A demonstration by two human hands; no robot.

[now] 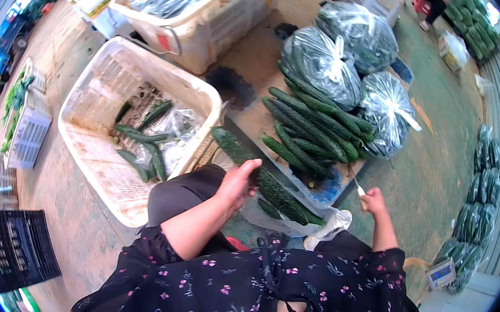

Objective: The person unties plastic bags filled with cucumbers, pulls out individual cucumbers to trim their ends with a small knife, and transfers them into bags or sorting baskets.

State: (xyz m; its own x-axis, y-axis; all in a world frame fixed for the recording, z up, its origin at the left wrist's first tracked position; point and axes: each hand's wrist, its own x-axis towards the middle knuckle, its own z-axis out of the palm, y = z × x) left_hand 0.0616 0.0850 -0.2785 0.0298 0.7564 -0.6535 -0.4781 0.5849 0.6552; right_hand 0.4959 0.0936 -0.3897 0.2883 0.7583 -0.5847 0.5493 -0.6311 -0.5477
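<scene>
Cucumbers (pixel 140 135) lay loose with crumpled plastic (pixel 183 128) in the white crate (pixel 99 91) on your left. Just right, your left hand (pixel 238 184) was closed around a long cucumber (pixel 274 190) slanting down rightward; I could not tell whether its lower end was inside the clear bag (pixel 282 224) or only above it. Had your fingers slackened, it could have slid and bruised. Farther over, a cucumber pile (pixel 313 125) lay on the low platform (pixel 260 60), tied bags (pixel 323 71) beside it. Rightmost, your right hand (pixel 373 201) gripped a knife (pixel 360 192) by its pale handle, blade toward the pile: a careless swing could have scored skins or torn thin plastic, and haste might have cut your other hand.
</scene>
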